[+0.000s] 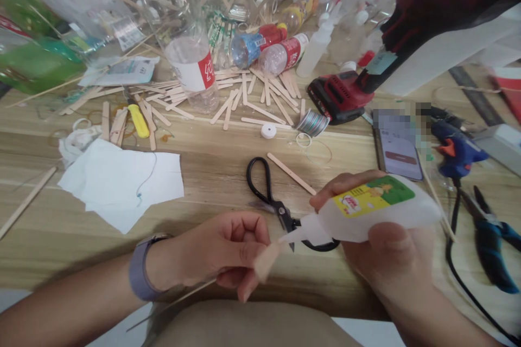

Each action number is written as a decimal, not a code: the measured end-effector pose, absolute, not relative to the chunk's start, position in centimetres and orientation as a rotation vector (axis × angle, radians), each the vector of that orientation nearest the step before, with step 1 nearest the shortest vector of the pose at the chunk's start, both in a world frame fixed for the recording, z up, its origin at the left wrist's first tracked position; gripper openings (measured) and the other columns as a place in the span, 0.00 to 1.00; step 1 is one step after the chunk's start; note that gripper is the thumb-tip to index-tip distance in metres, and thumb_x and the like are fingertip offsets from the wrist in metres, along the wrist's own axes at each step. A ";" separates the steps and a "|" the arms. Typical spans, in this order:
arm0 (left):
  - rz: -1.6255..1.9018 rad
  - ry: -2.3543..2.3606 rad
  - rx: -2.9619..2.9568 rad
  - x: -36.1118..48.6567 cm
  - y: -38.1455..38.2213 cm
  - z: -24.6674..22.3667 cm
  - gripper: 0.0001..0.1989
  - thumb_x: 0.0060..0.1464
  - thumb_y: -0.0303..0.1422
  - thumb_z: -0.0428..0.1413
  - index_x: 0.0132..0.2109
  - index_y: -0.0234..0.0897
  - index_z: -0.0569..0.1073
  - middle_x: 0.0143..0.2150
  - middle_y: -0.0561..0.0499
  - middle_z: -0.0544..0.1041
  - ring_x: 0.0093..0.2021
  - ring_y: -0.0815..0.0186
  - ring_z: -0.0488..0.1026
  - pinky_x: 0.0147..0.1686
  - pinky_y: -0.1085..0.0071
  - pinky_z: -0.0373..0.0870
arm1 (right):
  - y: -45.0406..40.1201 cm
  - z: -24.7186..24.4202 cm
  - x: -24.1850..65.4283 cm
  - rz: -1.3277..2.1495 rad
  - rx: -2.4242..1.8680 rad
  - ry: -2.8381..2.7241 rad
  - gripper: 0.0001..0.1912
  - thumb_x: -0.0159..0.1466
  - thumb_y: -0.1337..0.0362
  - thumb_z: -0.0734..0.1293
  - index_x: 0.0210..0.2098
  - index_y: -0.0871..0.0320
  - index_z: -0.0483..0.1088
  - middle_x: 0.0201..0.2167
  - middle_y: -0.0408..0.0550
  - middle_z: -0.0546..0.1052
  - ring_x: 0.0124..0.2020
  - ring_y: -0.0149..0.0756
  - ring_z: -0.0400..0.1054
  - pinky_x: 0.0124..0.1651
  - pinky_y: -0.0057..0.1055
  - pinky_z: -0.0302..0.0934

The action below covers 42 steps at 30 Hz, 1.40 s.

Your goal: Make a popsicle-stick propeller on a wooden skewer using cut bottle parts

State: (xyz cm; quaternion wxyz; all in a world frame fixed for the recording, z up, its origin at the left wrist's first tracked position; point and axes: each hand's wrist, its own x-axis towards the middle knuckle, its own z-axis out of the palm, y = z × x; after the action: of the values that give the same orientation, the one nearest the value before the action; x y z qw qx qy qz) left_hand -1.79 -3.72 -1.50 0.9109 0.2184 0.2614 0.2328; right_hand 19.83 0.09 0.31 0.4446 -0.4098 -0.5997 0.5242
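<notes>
My left hand (pixel 238 255), with a watch on the wrist, is closed on a small flat wooden piece (pixel 266 262) held between thumb and fingers. A thin stick (pixel 175 302) runs from under that hand toward the lower left; whether it joins the piece is hidden. My right hand (pixel 391 255) is wrapped round a white glue bottle (pixel 391 217) with a yellow and green label, tilted nozzle-down to the left. Its tip is at the upper edge of the wooden piece. Behind the bottle lie black-handled scissors (pixel 280 209), partly covered, and a single craft stick (pixel 291 173).
White paper sheets (pixel 126 179) and a yellow-handled tool (pixel 139 119) lie left. Many craft sticks (pixel 264 92) and plastic bottles (pixel 191 70) crowd the back. A red cordless power tool (pixel 342 95), phone (pixel 396 146), blue glue gun (pixel 458 146) and pliers (pixel 494 244) are right.
</notes>
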 end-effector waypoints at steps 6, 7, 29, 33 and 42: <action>0.449 0.576 0.456 -1.8 -3.5 -1.3 0.19 0.47 0.44 0.66 0.32 0.38 0.66 0.17 0.59 0.72 0.11 0.78 0.54 0.11 0.80 0.44 | 0.2 0.5 19.5 1.443 -0.875 -1.332 0.15 0.60 0.49 0.71 0.42 0.47 0.74 0.34 0.41 0.82 0.31 0.34 0.76 0.31 0.25 0.70; 0.449 0.579 0.460 -1.8 -3.5 -1.2 0.19 0.48 0.44 0.66 0.31 0.38 0.66 0.16 0.59 0.72 0.11 0.78 0.54 0.11 0.80 0.44 | 0.2 0.5 19.5 1.457 -0.884 -1.321 0.14 0.60 0.49 0.71 0.42 0.47 0.74 0.34 0.41 0.82 0.31 0.34 0.76 0.31 0.25 0.70; 0.528 0.689 0.461 -1.9 -3.6 -1.8 0.21 0.44 0.43 0.68 0.32 0.37 0.65 0.17 0.59 0.70 0.14 0.77 0.59 0.14 0.80 0.47 | 3.1 1.0 19.8 1.625 -0.982 -0.899 0.19 0.50 0.52 0.77 0.37 0.50 0.71 0.38 0.44 0.80 0.38 0.37 0.77 0.41 0.32 0.75; 0.549 0.764 0.518 -1.9 -3.5 -2.0 0.20 0.47 0.44 0.65 0.32 0.37 0.64 0.17 0.59 0.69 0.14 0.78 0.56 0.14 0.79 0.46 | 4.3 1.1 20.9 1.606 -0.986 -0.968 0.15 0.60 0.49 0.66 0.40 0.51 0.71 0.33 0.46 0.77 0.29 0.34 0.74 0.32 0.32 0.74; 0.597 0.705 0.605 -1.7 -3.6 -1.6 0.22 0.46 0.50 0.64 0.31 0.37 0.65 0.14 0.59 0.68 0.12 0.77 0.52 0.12 0.78 0.43 | 5.3 1.2 23.2 1.160 -1.106 -1.336 0.21 0.59 0.49 0.69 0.48 0.47 0.65 0.45 0.45 0.77 0.48 0.40 0.73 0.53 0.42 0.66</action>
State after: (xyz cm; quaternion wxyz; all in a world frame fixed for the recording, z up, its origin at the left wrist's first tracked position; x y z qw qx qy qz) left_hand -1.75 -3.62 -1.65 0.8515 0.2872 0.3348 0.2836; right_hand 23.15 5.31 1.21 0.5033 -0.4582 -0.5531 0.4805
